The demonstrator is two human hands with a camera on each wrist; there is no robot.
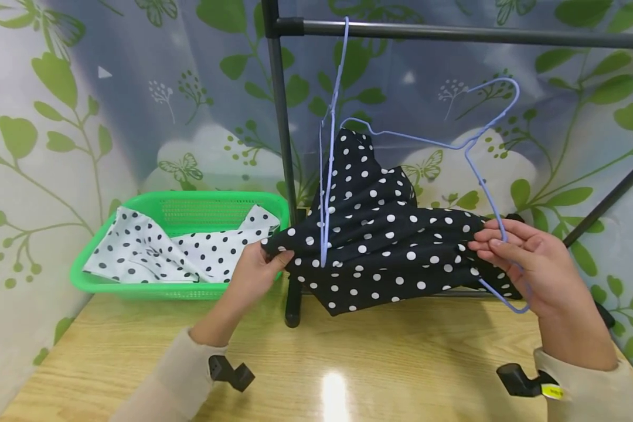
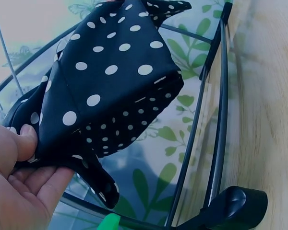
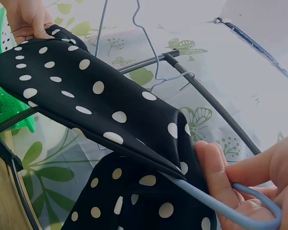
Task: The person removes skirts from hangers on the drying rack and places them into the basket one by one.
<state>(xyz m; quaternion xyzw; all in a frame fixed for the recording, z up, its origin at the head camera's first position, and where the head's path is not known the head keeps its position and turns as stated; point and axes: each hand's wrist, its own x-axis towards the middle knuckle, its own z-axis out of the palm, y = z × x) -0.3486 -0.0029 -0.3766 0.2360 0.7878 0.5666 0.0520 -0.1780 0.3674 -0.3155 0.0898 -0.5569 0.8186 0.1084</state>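
A black garment with white dots (image 1: 380, 234) is stretched sideways between both hands, in front of a dark rail. My left hand (image 1: 255, 272) pinches its left edge between thumb and fingers; in the left wrist view the cloth (image 2: 115, 72) hangs in folds past the fingertips. My right hand (image 1: 543, 266) holds a light-blue wire hanger (image 1: 470, 142) near its right end, fingertips at the garment's right edge. This hanger is tilted, its hook upward and free of the rail. In the right wrist view, the hanger's bar (image 3: 206, 199) runs under the cloth, which hides part of it.
A second blue hanger (image 1: 331, 152) hangs from the dark metal rail (image 1: 453, 34), overlapping the garment's left part. Left of the rack, a green basket (image 1: 190, 202) holds white cloth with black dots (image 1: 211, 252). The rack's foot (image 1: 292, 305) stands on the wooden table (image 1: 390, 363).
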